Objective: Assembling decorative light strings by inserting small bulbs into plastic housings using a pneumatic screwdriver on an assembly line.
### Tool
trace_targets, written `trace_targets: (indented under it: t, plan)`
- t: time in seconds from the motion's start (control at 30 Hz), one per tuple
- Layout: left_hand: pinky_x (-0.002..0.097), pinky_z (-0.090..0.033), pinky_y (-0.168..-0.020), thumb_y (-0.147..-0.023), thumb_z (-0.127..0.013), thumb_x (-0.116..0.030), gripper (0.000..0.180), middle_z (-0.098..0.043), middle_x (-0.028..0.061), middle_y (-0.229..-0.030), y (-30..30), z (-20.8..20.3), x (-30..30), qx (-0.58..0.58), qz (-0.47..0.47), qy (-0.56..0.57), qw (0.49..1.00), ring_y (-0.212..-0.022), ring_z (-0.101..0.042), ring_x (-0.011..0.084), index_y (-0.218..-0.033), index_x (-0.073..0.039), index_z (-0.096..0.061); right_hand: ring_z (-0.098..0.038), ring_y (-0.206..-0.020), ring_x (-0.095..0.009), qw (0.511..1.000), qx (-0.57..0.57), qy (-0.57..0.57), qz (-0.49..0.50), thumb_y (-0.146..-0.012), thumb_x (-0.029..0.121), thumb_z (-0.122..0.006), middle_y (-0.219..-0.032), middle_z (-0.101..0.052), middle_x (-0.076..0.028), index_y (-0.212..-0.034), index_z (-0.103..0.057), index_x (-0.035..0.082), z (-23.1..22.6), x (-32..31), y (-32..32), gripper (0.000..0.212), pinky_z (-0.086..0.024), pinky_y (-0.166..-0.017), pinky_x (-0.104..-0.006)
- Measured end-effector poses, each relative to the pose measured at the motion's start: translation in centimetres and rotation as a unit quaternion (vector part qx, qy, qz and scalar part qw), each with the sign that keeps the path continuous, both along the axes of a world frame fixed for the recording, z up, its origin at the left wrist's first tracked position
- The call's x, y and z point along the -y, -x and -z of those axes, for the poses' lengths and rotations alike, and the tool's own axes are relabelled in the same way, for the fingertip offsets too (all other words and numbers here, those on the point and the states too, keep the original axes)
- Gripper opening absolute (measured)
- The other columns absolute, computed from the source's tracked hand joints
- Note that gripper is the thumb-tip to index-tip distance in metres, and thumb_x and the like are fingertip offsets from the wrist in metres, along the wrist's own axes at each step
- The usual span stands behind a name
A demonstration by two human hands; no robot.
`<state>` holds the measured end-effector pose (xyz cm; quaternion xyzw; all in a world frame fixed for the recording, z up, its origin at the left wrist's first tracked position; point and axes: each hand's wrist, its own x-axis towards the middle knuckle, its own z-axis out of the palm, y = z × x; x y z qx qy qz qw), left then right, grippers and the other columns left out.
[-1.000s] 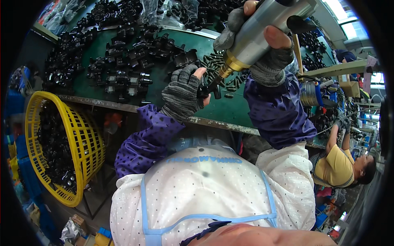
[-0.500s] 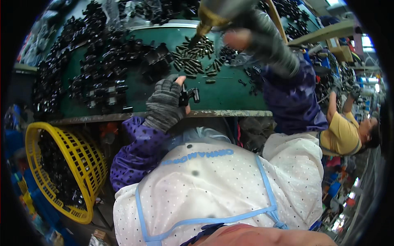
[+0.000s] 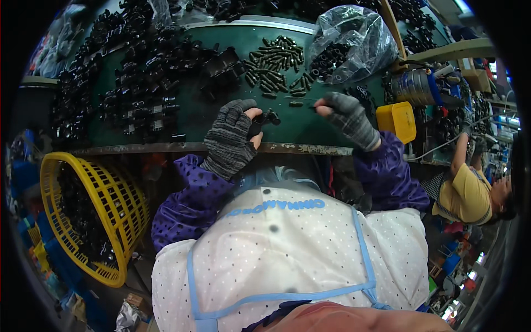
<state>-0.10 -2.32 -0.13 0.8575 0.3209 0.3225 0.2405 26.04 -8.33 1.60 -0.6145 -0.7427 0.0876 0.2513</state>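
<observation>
1. Overhead view, worn cam: two hands in grey fingerless gloves over a green bench [image 3: 310,130], well apart w/ bare bench btwn them.
2. L hand [image 3: 232,135] is closed on a small black part [image 3: 270,117], pinched btwn thumb & bare fingertips; its knobbly end sticks out to the R, toward the other hand.
3. R hand [image 3: 348,119] is half curled, thumb & forefinger near each other; something thin & dark shows at the tips, but can't tell if it's gripped.
4. Handling (judgement): black part looks light, stiff, glossy, so prob. a bit slippery; not obviously fragile. Best hold approx. mid-body, w/ bare fingertips, knobbly end left free.
5. Position: black part sits at L fingertips, near the bench's front edge, to the L of the R hand & apart from it.
6. Nearby: pile of dark metal pins [image 3: 276,58] beyond & btwn the hands; one loose pin [image 3: 296,104] just beside R fingertips; yellow tub [image 3: 397,122] to R; black parts heap [image 3: 149,108] to L.
</observation>
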Motion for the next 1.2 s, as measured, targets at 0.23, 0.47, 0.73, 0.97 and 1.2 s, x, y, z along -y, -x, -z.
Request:
trace_targets:
  t: [0.23,0.47,0.73,0.97,1.2]
  plan:
    - [0.0361,-0.045,-0.082,-0.059,-0.068,-0.004,0.045,-0.056,0.0097,-0.102,0.0,0.2,0.0,0.012,0.003,-0.036,0.999,-0.096,-0.053,0.0292,-0.102,-0.011,-0.059,-0.051,-0.061,-0.005,0.803,-0.465,0.365,-0.077,-0.085,0.026,-0.059,-0.076,-0.061,0.0,-0.095,-0.062,0.001,0.0,-4.7,3.7,0.027,-0.044,-0.055,-0.0204]
    - [0.0342,-0.047,-0.078,-0.058,-0.068,-0.005,0.046,-0.057,0.0056,-0.099,-0.2,0.5,0.1,-0.018,-0.013,-0.099,0.995,-0.093,-0.054,0.0249,-0.102,-0.019,-0.065,-0.055,-0.068,-0.008,0.825,-0.459,0.326,-0.043,-0.084,0.022,-0.06,-0.077,-0.061,-0.002,-0.095,-0.062,0.002,0.2,-4.9,4.5,0.023,-0.046,-0.059,-0.0207]
    - [0.0343,-0.047,-0.079,-0.057,-0.068,-0.005,0.048,-0.056,0.0058,-0.098,-0.4,0.4,0.1,-0.021,-0.011,-0.088,0.996,-0.094,-0.054,0.0252,-0.103,-0.018,-0.064,-0.056,-0.064,-0.009,0.855,-0.388,0.341,-0.052,-0.079,0.007,-0.059,-0.072,-0.06,-0.003,-0.092,-0.06,0.001,0.3,-6.3,4.8,0.014,-0.047,-0.057,-0.022]
    - [0.0353,-0.047,-0.079,-0.057,-0.067,-0.004,0.048,-0.056,0.0064,-0.099,-0.3,0.5,0.2,-0.012,-0.012,-0.081,0.997,-0.093,-0.053,0.0267,-0.102,-0.017,-0.064,-0.058,-0.067,-0.011,0.894,-0.339,0.251,-0.15,-0.078,0.005,-0.061,-0.079,-0.06,-0.003,-0.098,-0.058,0.002,1.0,-5.6,5.3,0.021,-0.046,-0.057,-0.0251]
    - [0.0359,-0.046,-0.08,-0.06,-0.067,-0.004,0.044,-0.056,0.0076,-0.1,-0.2,0.4,0.1,-0.01,0.001,-0.08,0.997,-0.095,-0.053,0.0269,-0.102,-0.016,-0.064,-0.056,-0.066,-0.023,0.976,-0.114,-0.004,-0.188,-0.078,0.004,-0.054,-0.074,-0.055,-0.008,-0.101,-0.059,0.008,1.3,-3.7,5.5,0.024,-0.046,-0.055,-0.0311]
